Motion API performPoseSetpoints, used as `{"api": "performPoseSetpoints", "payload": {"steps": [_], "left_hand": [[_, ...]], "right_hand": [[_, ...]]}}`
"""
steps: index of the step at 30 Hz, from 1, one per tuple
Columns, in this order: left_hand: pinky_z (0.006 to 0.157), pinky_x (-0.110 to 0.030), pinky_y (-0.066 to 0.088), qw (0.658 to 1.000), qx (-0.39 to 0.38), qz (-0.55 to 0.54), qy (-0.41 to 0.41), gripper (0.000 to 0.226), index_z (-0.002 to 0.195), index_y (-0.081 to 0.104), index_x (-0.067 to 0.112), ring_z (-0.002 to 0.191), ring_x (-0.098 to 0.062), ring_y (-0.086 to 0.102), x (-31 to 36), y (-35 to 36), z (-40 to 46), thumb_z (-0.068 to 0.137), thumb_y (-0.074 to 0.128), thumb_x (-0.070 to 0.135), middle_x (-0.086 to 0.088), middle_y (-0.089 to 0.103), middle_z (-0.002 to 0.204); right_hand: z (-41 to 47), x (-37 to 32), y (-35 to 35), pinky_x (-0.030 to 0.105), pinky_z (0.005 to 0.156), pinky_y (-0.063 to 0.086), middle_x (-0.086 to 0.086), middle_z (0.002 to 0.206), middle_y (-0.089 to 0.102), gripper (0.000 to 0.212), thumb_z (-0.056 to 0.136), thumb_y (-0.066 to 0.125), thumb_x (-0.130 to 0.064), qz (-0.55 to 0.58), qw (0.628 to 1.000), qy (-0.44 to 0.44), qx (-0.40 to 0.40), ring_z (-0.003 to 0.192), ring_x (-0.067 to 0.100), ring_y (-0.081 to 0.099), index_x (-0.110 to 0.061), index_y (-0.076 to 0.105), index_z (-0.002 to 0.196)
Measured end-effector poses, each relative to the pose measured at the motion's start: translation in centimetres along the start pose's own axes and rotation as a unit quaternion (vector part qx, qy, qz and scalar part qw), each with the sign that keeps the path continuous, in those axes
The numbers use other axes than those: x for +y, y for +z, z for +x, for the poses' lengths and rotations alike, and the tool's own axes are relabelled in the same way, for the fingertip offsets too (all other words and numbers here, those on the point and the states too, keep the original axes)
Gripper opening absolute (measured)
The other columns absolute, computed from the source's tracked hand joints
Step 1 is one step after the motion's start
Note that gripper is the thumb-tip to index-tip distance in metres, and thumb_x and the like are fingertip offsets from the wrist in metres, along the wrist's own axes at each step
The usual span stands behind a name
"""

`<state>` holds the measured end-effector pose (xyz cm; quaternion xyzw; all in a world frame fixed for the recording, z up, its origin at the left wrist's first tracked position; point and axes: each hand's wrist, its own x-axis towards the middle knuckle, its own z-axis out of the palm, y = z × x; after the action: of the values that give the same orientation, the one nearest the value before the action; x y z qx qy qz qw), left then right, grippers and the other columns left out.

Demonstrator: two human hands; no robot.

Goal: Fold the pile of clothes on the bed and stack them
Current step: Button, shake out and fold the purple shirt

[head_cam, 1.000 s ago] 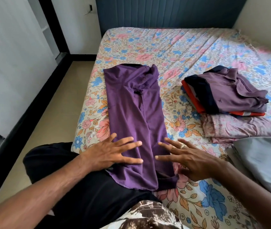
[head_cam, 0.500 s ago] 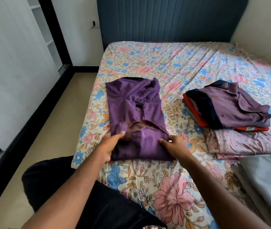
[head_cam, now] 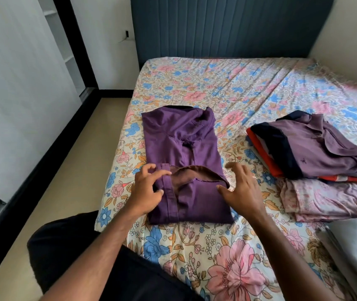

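While the purple shirt (head_cam: 181, 153) is only half folded, with its bottom hem flipped up onto the body, this looks like the middle of the fold step, not stacking yet. Going left to right: the left hand (head_cam: 149, 190) sits on the near-left corner of the shirt, fingers curled and pinching the folded hem edge, so that grip is closed on the cloth. The shirt lies flat on the bed (head_cam: 216, 88) near its left side, collar end pointing away toward the headboard, the flipped hem a bit rumpled between the two hands. The right hand (head_cam: 241, 190) hovers at the shirt's near-right edge with fingers spread and relaxed, thumb just about touching the fabric, holding nothing as far as I can tell. Further right, well apart from both hands, is the stack of folded clothes (head_cam: 312, 148) on top of a pinkish printed cloth (head_cam: 334, 198). My guess is the next move needs that hem smoothed, then another fold toward the collar, before carrying it over to the stack.
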<state>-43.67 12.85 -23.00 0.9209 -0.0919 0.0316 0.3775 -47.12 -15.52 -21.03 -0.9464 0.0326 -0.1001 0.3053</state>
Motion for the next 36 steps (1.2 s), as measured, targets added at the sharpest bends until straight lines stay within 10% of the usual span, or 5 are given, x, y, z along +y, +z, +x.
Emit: {"api": "performPoseSetpoints", "payload": {"steps": [8, 14, 21, 28, 36], "left_hand": [[0.096, -0.040, 0.023, 0.948, -0.105, 0.252, 0.163, 0.006, 0.092, 0.073, 0.037, 0.133, -0.014, 0.027, 2.0, -3.0, 3.1, 0.086, 0.074, 0.035, 0.012, 0.041, 0.144], [0.083, -0.034, 0.023, 0.938, 0.119, 0.145, 0.292, 0.007, 0.090, 0.076, 0.030, 0.098, -0.013, 0.046, 3.3, -1.5, 2.8, 0.083, 0.077, 0.028, 0.009, 0.053, 0.097], [0.076, -0.038, 0.037, 0.952, 0.051, 0.177, 0.244, 0.022, 0.101, 0.056, 0.027, 0.088, -0.016, 0.053, 0.9, 0.3, 0.9, 0.085, 0.070, 0.026, 0.013, 0.057, 0.089], [0.099, -0.043, 0.042, 0.900, -0.063, 0.286, 0.323, 0.067, 0.123, 0.058, 0.030, 0.122, -0.015, 0.051, -5.3, -1.8, -4.1, 0.084, 0.045, 0.082, 0.005, 0.057, 0.130], [0.098, -0.043, 0.049, 0.941, -0.092, 0.226, 0.233, 0.069, 0.139, 0.050, 0.034, 0.122, -0.009, 0.056, -4.8, -0.7, -4.2, 0.077, 0.080, 0.035, 0.007, 0.060, 0.135]], "right_hand": [[3.5, -4.5, 4.8, 0.059, 0.100, 0.032, -0.028, 0.138, 0.055, 0.044, 0.086, 0.058, -0.062, -0.146, 0.950, -0.185, -0.203, 0.130, 0.015, 0.046, -0.052, 0.052, 0.129], [4.8, -5.5, 5.5, 0.043, 0.086, 0.035, -0.013, 0.108, 0.074, 0.026, 0.092, 0.062, -0.044, -0.054, 0.989, -0.107, -0.089, 0.106, 0.018, 0.065, -0.037, 0.070, 0.116], [3.2, -2.5, 4.2, 0.039, 0.086, 0.053, -0.015, 0.108, 0.063, 0.043, 0.080, 0.076, -0.052, -0.004, 0.989, -0.124, -0.077, 0.096, 0.012, 0.064, -0.034, 0.054, 0.112], [-3.8, 4.8, 0.0, 0.030, 0.123, -0.003, -0.032, 0.165, 0.004, 0.085, 0.080, 0.056, -0.078, -0.098, 0.946, -0.199, -0.235, 0.150, -0.012, -0.001, -0.049, 0.028, 0.154], [-4.0, 4.7, 1.2, 0.029, 0.124, 0.002, -0.023, 0.161, 0.021, 0.059, 0.093, 0.030, -0.052, -0.109, 0.959, -0.198, -0.170, 0.145, -0.019, 0.001, -0.047, 0.026, 0.151]]}}
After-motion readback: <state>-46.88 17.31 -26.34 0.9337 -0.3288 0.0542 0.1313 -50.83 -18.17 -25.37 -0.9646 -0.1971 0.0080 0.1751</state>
